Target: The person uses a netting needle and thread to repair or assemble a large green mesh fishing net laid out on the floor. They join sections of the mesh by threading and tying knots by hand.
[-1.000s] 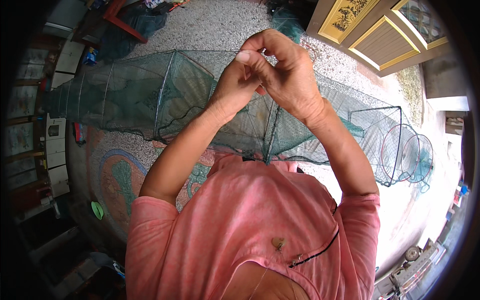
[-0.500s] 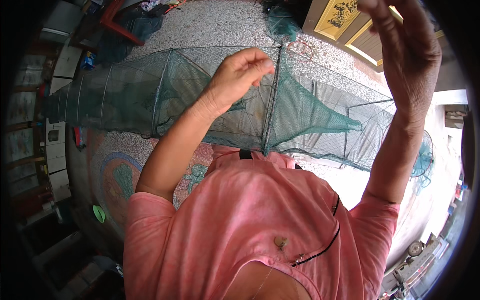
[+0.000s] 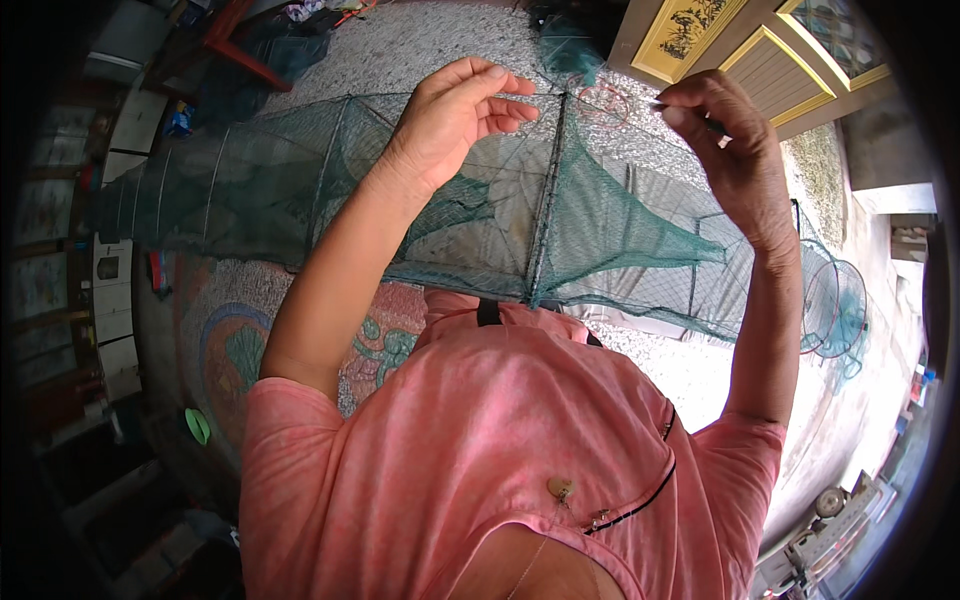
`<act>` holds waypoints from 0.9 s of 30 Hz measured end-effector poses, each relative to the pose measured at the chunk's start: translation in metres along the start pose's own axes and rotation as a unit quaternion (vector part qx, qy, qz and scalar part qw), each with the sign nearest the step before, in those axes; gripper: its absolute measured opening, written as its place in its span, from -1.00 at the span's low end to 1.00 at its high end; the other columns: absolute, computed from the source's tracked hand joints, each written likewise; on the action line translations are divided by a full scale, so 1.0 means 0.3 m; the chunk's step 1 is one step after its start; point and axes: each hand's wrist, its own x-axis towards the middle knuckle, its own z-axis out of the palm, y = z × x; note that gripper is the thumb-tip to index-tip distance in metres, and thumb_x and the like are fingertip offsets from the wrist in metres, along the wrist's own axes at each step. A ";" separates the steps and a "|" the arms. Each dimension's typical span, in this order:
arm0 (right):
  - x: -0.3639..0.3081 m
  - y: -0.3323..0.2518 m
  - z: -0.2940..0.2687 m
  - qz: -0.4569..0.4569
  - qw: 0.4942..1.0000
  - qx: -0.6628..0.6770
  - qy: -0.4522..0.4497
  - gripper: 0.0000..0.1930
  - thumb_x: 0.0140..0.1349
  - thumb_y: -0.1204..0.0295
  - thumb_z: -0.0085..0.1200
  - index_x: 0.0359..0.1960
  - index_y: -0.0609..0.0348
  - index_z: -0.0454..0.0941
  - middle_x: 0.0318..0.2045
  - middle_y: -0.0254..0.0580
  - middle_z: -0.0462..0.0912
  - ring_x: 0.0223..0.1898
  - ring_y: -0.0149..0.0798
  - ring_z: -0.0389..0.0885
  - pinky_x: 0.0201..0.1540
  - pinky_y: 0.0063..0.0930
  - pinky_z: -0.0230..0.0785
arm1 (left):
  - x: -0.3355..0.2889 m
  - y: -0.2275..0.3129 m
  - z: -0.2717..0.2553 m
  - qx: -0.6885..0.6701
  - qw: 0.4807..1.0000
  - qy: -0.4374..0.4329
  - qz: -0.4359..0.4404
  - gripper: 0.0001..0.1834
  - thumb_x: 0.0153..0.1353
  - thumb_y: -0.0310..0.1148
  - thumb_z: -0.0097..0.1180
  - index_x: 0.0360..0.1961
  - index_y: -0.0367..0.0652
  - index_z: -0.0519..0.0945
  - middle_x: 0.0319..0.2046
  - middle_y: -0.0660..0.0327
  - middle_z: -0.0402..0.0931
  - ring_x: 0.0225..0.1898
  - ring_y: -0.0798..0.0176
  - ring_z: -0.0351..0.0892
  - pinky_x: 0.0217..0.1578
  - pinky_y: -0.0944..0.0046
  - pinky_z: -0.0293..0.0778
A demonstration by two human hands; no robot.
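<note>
A long green net trap (image 3: 620,225) with a row of dark frame bars stretches from left to right in front of me. Above its upper edge, my left hand (image 3: 455,115) is raised with its fingers loosely bent and apart, and nothing shows in it. Nearby is a dark upright frame bar (image 3: 546,200) of the trap. My right hand (image 3: 735,150) is closed to the right of that bar, thumb and forefinger pinched together. Something small and dark shows at its fingertips and inside its curled fingers, too small to name.
A brown door panel with gold trim (image 3: 765,80) stands at the upper right. Red furniture legs (image 3: 240,55) are at the upper left. A green object (image 3: 198,427) lies at the lower left. A wheeled metal frame (image 3: 830,510) is at the lower right.
My right hand has come down and left toward the left hand, its fingers now pinched. My left hand has risen slightly to the left, and its fingers have loosened.
</note>
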 end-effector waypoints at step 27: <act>0.102 0.004 0.351 -0.031 0.974 -0.226 -0.002 -0.93 -0.02 0.40 0.16 -0.46 0.02 0.59 -0.39 -0.27 0.50 -0.28 -0.13 0.49 -0.23 -0.31 0.41 | -0.029 -0.075 -0.019 0.005 0.995 0.084 -0.061 -0.86 0.32 -0.37 -0.16 -0.34 -0.18 0.40 -0.41 0.20 0.54 -0.42 0.38 0.54 -0.46 0.45 0.38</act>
